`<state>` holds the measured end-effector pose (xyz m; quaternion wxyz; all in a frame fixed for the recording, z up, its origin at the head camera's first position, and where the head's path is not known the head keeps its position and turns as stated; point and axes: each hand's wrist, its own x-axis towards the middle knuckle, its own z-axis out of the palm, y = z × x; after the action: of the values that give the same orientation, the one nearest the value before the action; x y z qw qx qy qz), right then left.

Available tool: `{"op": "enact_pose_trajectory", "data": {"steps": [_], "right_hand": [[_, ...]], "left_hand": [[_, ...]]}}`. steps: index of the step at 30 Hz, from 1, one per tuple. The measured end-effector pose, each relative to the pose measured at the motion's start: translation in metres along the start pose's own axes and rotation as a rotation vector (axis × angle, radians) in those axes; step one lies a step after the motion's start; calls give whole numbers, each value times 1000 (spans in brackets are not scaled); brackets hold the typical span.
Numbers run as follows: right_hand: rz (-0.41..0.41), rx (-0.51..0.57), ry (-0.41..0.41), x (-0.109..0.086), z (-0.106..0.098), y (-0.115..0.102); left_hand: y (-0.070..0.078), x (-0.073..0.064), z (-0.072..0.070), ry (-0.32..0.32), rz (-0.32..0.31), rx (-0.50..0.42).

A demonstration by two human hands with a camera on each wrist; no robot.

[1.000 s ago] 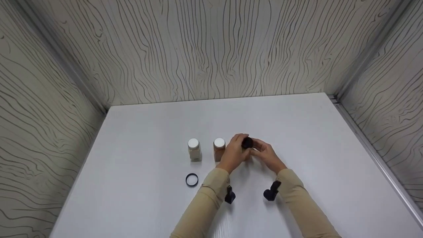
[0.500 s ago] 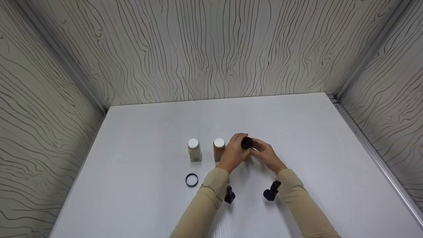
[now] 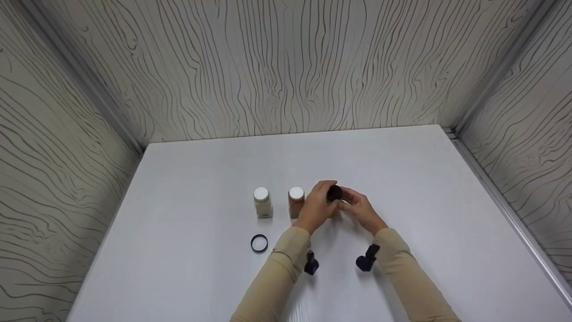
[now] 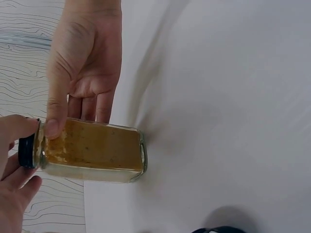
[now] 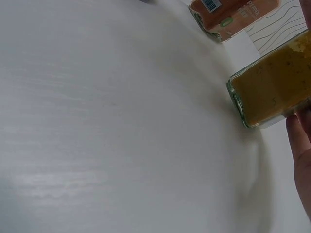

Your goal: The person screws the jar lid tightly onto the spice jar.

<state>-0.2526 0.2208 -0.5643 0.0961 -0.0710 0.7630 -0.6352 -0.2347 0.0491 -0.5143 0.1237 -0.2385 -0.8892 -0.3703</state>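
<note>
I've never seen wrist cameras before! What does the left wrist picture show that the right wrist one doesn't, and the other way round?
Only the left wrist view: the black lid of the held jar, with the left hand gripping it, plus a dark thing cut off at the bottom edge.

Only the right wrist view: a second, reddish jar bearing a barcode and the word PEPPER.

Both: the held jar with its yellow-brown contents, the right hand at it, the white tabletop and some line-patterned wall.
</note>
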Motion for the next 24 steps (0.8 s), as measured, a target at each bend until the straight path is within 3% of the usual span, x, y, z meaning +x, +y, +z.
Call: {"op": "enact_pose_trajectory", "data": {"steps": [7, 17, 24], "right_hand": [[-27, 14, -1, 0, 0, 1], [-15, 18, -4, 1, 0, 0], [-13, 11, -11, 0, -1, 0]], "left_hand": [[-2, -1, 0, 17, 43, 18], [1, 0, 1, 23, -27, 3], [1, 1, 1, 33, -19, 12]]}}
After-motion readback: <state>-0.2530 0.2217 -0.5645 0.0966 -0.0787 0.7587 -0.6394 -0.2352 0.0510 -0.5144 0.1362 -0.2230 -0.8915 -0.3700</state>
